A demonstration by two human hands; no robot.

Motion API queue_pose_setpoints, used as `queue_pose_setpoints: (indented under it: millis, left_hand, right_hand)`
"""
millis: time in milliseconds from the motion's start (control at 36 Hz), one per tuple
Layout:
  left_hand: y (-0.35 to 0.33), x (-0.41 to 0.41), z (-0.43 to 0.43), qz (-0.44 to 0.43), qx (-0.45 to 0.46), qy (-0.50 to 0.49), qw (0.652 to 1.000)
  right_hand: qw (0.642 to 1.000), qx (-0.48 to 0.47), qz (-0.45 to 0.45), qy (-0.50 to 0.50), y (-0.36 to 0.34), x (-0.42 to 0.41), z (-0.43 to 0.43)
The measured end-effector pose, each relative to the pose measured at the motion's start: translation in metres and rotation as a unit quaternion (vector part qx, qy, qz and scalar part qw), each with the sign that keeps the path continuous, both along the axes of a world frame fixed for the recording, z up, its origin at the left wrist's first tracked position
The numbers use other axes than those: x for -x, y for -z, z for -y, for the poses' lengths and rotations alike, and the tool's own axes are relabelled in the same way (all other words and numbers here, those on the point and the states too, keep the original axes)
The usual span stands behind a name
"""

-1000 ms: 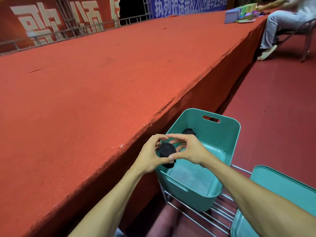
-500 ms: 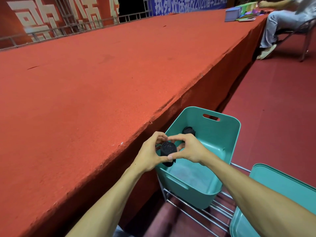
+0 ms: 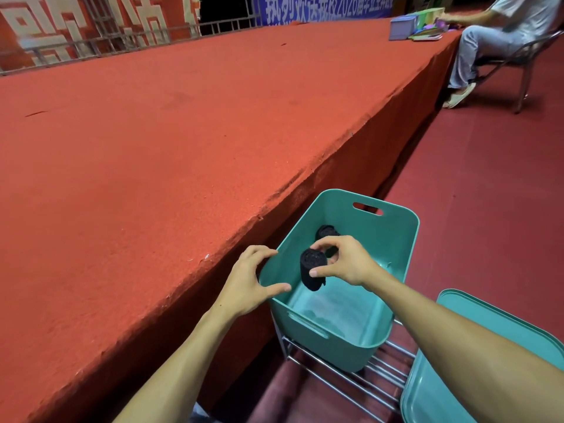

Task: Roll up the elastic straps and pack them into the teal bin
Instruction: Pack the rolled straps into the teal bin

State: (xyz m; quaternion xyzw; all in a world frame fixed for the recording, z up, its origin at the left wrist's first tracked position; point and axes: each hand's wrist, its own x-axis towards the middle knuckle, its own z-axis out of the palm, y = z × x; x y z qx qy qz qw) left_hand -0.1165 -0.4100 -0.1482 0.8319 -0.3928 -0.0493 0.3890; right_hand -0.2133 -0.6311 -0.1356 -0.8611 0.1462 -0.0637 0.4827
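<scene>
1 rolled strap (image 3: 312, 270) is pinched by the right hand (image 3: 345, 264) above the teal bin (image 3: 396, 239) — the left hand (image 3: 247, 282) is spread empty over the bin's left rim, just beside the strap. A 2nd roll (image 3: 325, 232) lies inside the bin.

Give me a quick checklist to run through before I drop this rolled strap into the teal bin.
1. Grip: ok. The right hand pinches the rolled strap between thumb and fingers.
2. Roll wound tight: cannot tell; its lower end is hard to read.
3. Position: ok. The strap hangs over the open teal bin.
4. Left hand off the strap: ok, open at the near-left rim.
5. Room inside: ok. One other roll lies at the far end, with bare floor nearer.
6. Bin steady on the wire rack: cannot tell.
</scene>
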Motion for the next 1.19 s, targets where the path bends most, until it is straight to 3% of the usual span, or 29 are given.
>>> queue_pose_setpoints:
  millis: [139,389,778,1194]
  left_hand:
    - [0.004,0.0,-0.003,-0.033,0.007,0.001,0.999]
    - [0.013,-0.005,-0.001,-0.012,0.047,0.002,0.999]
    - [0.003,-0.018,0.0,0.035,0.006,0.063,0.997]
    - [0.004,-0.028,0.007,0.03,0.007,0.1,0.995]
  right_hand:
    - [0.995,0.053,-0.037,0.082,0.011,-0.001,0.013]
    - [0.962,0.042,-0.104,0.248,0.041,-0.016,0.036]
    - [0.925,0.0,-0.102,0.366,0.06,-0.047,0.039]
    - [0.915,0.003,-0.063,0.398,0.087,-0.063,0.046]
